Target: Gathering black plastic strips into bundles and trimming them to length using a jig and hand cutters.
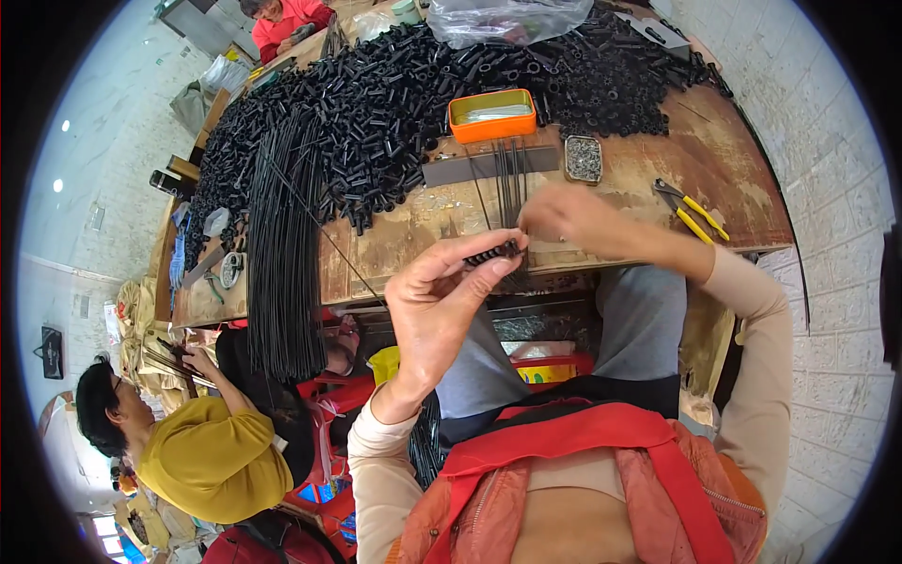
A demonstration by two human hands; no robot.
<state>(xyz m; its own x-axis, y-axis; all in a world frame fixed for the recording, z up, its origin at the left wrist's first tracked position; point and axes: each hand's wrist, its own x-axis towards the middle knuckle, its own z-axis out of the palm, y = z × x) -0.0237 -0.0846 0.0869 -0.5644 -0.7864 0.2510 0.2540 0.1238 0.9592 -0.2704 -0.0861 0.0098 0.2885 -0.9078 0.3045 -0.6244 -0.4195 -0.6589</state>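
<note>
Above the table's front edge, my left hand (434,303) is closed, pinching a small black ridged piece (490,253) between thumb and fingers. My right hand (571,218) is just to the right of that piece, smeared by motion, so its fingers and anything in them cannot be made out. Several thin black rods (510,179) lie beyond both hands, across a flat grey bar (442,172). Where their near ends meet the held piece is hidden by my fingers.
A large heap of black plastic tubes (366,113) covers the far table. An orange box (492,117) holds thin pale sticks. Small metal bits fill a dish (583,159), left of yellow-handled pliers (691,211). Long black rods (285,254) overhang the front edge. Two other people work nearby.
</note>
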